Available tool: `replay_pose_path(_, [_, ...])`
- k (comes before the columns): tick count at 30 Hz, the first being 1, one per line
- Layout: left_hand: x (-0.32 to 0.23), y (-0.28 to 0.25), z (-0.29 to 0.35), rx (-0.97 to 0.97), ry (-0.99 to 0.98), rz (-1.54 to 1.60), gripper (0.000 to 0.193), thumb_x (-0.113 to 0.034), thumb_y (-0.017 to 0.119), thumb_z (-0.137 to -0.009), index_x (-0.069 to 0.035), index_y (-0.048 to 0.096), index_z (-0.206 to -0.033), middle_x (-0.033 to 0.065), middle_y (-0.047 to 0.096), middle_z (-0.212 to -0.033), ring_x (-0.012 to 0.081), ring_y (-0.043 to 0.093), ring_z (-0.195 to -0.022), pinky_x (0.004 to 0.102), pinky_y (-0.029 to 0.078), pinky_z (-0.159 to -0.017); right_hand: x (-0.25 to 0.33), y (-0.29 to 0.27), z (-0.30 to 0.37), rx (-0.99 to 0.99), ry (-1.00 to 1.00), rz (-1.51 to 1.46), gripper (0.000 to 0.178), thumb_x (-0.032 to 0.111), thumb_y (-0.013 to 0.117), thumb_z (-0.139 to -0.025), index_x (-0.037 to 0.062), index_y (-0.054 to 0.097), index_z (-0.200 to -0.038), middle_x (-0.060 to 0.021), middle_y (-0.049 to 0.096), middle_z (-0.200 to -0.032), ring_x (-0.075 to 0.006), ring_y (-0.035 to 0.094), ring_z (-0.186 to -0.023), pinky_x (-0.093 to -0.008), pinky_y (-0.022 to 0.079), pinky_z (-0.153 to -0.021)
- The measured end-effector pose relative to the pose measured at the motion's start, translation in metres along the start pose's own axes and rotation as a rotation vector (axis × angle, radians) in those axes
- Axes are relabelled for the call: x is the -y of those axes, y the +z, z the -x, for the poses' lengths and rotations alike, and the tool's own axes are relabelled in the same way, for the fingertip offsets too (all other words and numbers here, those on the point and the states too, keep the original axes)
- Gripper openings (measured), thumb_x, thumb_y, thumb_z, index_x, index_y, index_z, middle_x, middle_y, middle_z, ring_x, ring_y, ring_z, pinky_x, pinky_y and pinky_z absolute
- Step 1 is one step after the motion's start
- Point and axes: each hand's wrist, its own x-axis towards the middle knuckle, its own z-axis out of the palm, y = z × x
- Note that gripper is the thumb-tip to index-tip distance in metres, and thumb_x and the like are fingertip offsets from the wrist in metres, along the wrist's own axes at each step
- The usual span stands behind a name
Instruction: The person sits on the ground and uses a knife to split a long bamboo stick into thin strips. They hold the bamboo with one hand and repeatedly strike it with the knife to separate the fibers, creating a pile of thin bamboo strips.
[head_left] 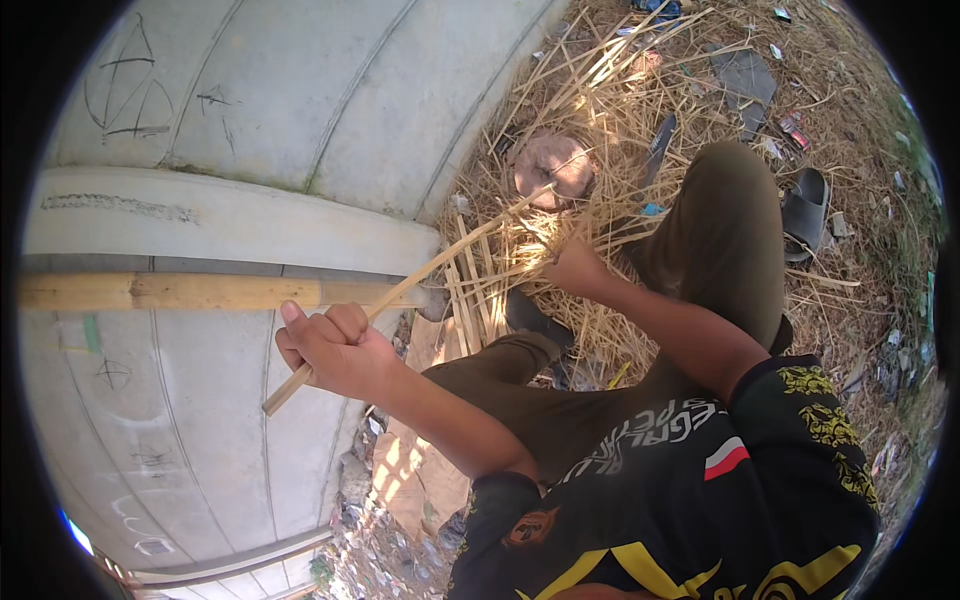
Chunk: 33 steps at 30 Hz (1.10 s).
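My left hand (345,352) is closed around a long, thin bamboo strip (440,258). One end of the strip sticks out below my fist, and the other slants up and right to a round reddish-brown block (552,165) on the ground. My right hand (578,268) is closed beside the strip's far part, low over a heap of pale shavings and split strips (520,250). Whatever those right fingers grip is hidden among the shavings. My bent legs, in brown trousers, are on either side of the heap.
A concrete panel wall (330,90) stands to the left, with a thick bamboo pole (220,292) lying along it. Dark sandals (805,210) lie at the right. A grey flat scrap (745,85), cut strips (470,300) and litter cover the dry ground.
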Motion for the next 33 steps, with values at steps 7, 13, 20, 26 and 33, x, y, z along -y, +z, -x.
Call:
replay_pose_path(7, [0.000, 0.003, 0.002, 0.084, 0.035, -0.041, 0.052, -0.010, 0.062, -0.095, -0.017, 0.022, -0.062, -0.0053, 0.017, -0.044, 0.0059, 0.010, -0.038, 0.0277, 0.008, -0.039, 0.003, 0.003, -0.012, -0.018, -0.058, 0.001, 0.030, 0.028, 0.065, -0.080, -0.0024, 0.070, -0.079, -0.0221, 0.064, -0.067, -0.0333, 0.066, -0.063, -0.0422, 0.052, -0.061])
replay_pose_path(13, [0.002, -0.008, -0.005, 0.037, 0.021, 0.010, 0.052, -0.009, 0.060, -0.095, -0.017, 0.022, -0.062, -0.0057, 0.016, -0.044, 0.0057, 0.009, -0.038, 0.0275, 0.008, -0.039, 0.016, 0.009, 0.008, -0.194, -0.300, -0.581, 0.025, 0.024, 0.067, -0.082, -0.0006, 0.067, -0.078, -0.0139, 0.061, -0.059, -0.0237, 0.058, -0.050, -0.0377, 0.046, -0.054])
replay_pose_path(20, [0.003, -0.016, -0.007, 0.077, 0.004, -0.041, 0.052, -0.006, 0.060, -0.095, -0.017, 0.022, -0.061, -0.0058, 0.015, -0.046, 0.0060, 0.009, -0.040, 0.0275, 0.008, -0.041, -0.025, 0.021, -0.014, 0.080, 0.098, 0.011, 0.031, 0.028, 0.066, -0.076, -0.0010, 0.070, -0.086, -0.0217, 0.066, -0.071, -0.0383, 0.068, -0.074, -0.0447, 0.054, -0.071])
replay_pose_path(26, [0.002, -0.021, -0.010, 0.041, 0.017, -0.012, 0.051, -0.002, 0.057, -0.095, -0.017, 0.020, -0.062, -0.0060, 0.015, -0.047, 0.0054, 0.008, -0.040, 0.0277, 0.007, -0.040, 0.032, -0.004, 0.014, -0.094, -0.315, -0.010, 0.027, 0.025, 0.069, -0.074, 0.0023, 0.071, -0.088, -0.0185, 0.065, -0.067, -0.0354, 0.067, -0.069, -0.0451, 0.053, -0.064])
replay_pose_path(33, [0.006, -0.020, -0.007, 0.094, 0.014, -0.007, 0.050, -0.003, 0.056, -0.095, -0.017, 0.021, -0.063, -0.0064, 0.015, -0.047, 0.0048, 0.008, -0.040, 0.0273, 0.007, -0.040, -0.043, 0.017, -0.025, 0.034, 0.135, 0.209, 0.028, 0.027, 0.068, -0.075, 0.0023, 0.073, -0.089, -0.0163, 0.068, -0.076, -0.0336, 0.069, -0.074, -0.0435, 0.055, -0.066])
